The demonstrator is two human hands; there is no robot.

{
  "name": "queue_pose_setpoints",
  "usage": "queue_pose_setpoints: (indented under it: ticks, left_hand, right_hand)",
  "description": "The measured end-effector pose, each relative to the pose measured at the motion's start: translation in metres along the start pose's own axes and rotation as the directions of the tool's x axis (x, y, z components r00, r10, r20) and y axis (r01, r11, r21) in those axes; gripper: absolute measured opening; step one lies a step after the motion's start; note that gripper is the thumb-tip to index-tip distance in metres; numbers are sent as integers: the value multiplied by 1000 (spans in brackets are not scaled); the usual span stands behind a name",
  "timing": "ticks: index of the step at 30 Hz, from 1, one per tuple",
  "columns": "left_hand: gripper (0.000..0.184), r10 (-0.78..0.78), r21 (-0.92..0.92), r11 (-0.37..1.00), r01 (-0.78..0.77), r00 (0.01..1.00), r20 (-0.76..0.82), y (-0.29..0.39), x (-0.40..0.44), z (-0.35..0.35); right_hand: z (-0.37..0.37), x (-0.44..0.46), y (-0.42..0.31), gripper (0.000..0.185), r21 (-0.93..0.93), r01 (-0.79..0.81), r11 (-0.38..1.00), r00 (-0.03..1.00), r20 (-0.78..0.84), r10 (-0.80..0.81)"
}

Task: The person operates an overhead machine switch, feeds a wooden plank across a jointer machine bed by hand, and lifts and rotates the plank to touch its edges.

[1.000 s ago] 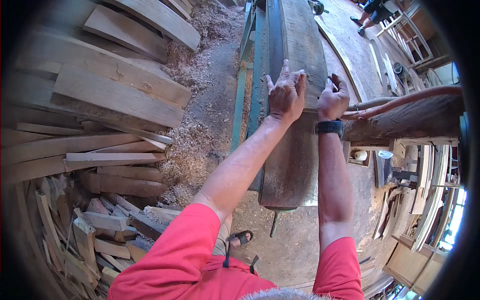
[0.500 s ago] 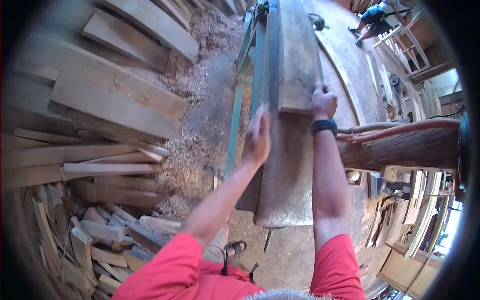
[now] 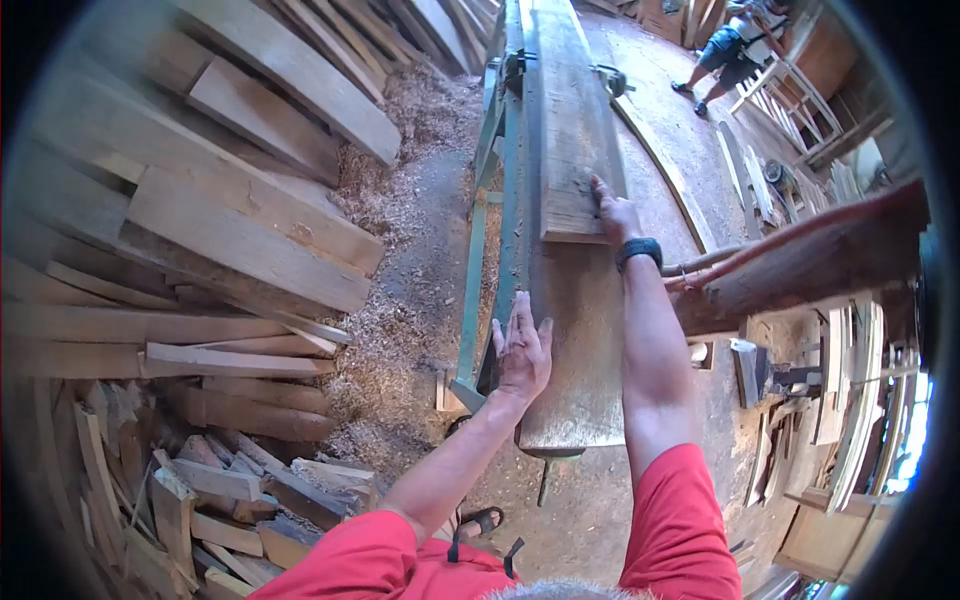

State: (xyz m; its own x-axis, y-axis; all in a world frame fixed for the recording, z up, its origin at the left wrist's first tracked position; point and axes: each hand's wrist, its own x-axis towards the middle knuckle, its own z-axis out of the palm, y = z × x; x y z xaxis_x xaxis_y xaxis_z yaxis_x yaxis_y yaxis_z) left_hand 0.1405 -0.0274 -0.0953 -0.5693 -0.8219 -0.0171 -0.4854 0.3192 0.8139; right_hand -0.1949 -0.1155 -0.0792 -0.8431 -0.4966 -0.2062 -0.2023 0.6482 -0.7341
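Plank (image 3: 578, 150) lies lengthwise on the bench (image 3: 578, 370), which seems to carry its weight, so the right hand (image 3: 619, 217) perhaps only steadies its near right corner, grip unclear, while the left hand (image 3: 524, 360), fingers apart, holds nothing nearer.

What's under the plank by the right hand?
The plank by the right hand lies on a long machine table, which shows past the plank's near end. Directly beneath, the surface is covered.
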Motion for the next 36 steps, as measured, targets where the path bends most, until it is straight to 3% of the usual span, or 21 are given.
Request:
queue_pose_setpoints:
  ticks: [2,4,6,10,12,13,16,18,20,21,22,23,24,25,27,29,31,33,36]
  left_hand:
    - [67,6,34,999,-6,1000,6,-1,6,2]
    - [61,-6,51,999,8,999,-38,0,5,4]
    - [59,-22,23,999,22,999,-37,-2,6,5]
    - [57,-51,65,996,53,998,-45,-1,7,11]
    - [58,-55,36,998,57,997,-51,0,8,6]
    - [58,-51,49,997,54,997,-61,-5,10,12]
    - [58,-56,81,995,61,996,-67,-1,11,9]
    - [56,-18,102,994,29,994,-107,-10,3,9]
    - [56,94,111,991,-75,979,-181,-12,-2,0]
    - [60,29,-238,969,-58,992,-122,1,-17,-26]
    - [60,22,-236,970,-50,993,-119,6,-36,-36]
    - [70,-26,-677,732,82,995,92,8,-59,-42]
    - [81,37,-911,311,270,955,295,12,-85,-48]
    - [88,-26,-874,217,434,898,439,18,-120,-51]
    - [92,-145,-788,163,593,805,576,31,-206,-53]
    - [89,-224,-762,223,608,793,567,49,-274,-79]
    - [76,-125,-751,296,590,804,582,77,-326,-114]
    - [67,-152,-751,280,599,800,581,60,-391,-105]
    - [53,-160,-761,307,572,819,551,53,-466,-104]
  right_hand:
    - [-14,-28,-32,100,-34,-118,992,967,223,123]
    - [-2,-31,-33,98,-213,12,977,999,49,-1]
    - [2,-47,-38,94,-141,-3,990,999,-53,-4]
    - [-35,-105,-67,82,-216,-44,975,999,-29,39]
    - [-48,-118,-48,65,-150,320,935,947,64,-314]
    - [-53,-131,-40,57,-285,402,870,912,36,-409]
    - [-61,-144,13,61,-35,469,883,883,36,-467]
    - [-89,-234,-14,63,56,328,943,944,-39,-326]
    - [-116,-292,-21,66,-167,56,984,997,58,-47]
    - [-122,-328,-20,68,-16,80,997,995,69,-78]
    - [-127,-362,-15,70,134,101,986,991,75,-112]
    - [-131,-391,-7,70,116,157,981,986,31,-162]
    - [-132,-414,14,68,89,158,983,987,12,-160]
    - [-137,-443,19,68,35,90,995,996,7,-91]
    - [-146,-506,27,70,-2,54,999,998,-9,-54]
    - [-151,-560,54,73,5,50,999,999,-3,-50]
    - [-154,-610,95,73,-23,-29,999,999,15,29]
    - [-160,-670,122,72,-18,-81,997,996,30,81]
    - [-169,-742,132,72,-113,18,993,1000,5,-17]
